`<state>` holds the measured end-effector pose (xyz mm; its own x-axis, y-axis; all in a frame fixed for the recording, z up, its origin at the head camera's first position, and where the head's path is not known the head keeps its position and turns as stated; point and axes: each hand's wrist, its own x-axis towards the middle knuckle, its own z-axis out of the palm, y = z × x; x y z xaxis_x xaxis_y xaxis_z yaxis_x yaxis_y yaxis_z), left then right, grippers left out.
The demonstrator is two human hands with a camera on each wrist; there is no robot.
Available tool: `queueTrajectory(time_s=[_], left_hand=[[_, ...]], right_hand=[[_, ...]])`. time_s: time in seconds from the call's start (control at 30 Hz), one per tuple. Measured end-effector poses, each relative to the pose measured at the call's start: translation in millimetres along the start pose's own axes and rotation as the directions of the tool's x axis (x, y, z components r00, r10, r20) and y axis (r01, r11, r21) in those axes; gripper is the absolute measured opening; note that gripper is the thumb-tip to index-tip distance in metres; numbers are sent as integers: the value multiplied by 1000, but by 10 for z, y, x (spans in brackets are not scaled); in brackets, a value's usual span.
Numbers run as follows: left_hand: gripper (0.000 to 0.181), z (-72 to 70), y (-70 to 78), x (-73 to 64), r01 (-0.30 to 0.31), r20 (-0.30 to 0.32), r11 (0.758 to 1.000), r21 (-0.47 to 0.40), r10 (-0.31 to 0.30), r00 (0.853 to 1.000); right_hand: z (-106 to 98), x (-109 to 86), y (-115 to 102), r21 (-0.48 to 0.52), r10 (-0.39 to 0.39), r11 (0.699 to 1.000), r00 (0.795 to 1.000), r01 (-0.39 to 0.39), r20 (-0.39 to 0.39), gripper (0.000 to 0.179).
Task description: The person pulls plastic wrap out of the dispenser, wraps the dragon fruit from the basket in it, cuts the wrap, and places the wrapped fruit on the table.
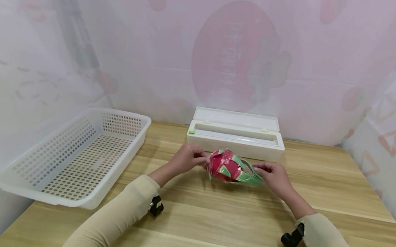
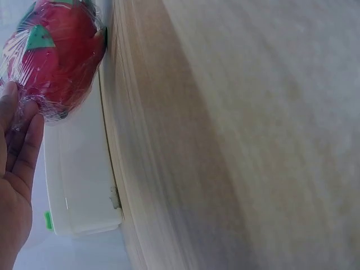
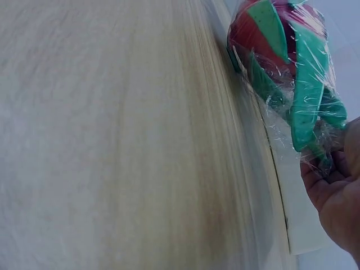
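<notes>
A red dragon fruit [image 1: 225,165] with green scales, wrapped in clear plastic film, is held between both hands over the wooden table. My left hand [image 1: 188,158] pinches the film at the fruit's rounded red end; the left wrist view shows thumb and fingers at the gathered film [image 2: 55,109]. On the other side my right hand [image 1: 274,176] pinches the film by the green leafy tips [image 3: 306,121]. Just behind the fruit stands a white cling film box [image 1: 235,140] with its lid raised.
To the left stands a white perforated plastic basket [image 1: 134,143]. The wooden table [image 1: 210,226] reaches back to a pale printed curtain [image 1: 154,57]. A small green piece [image 1: 191,131] sits at the left end of the box.
</notes>
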<state>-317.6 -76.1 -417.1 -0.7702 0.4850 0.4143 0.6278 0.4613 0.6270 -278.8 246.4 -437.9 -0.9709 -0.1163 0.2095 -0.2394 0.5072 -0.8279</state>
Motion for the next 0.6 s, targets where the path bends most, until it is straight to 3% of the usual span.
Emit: queueTrajectory(time_s=[0.37,0.6], left_hand=[[13,-12,-40,51,137,0,990,-34,-137,991],[12,-7,-34,58,147,10,989,-22,-147,989]], right_hand=[[-102,-35,-28,138,16,990,996,-28,85,35],[-94,-58,-45,138,9,990,996,-21,91,36]])
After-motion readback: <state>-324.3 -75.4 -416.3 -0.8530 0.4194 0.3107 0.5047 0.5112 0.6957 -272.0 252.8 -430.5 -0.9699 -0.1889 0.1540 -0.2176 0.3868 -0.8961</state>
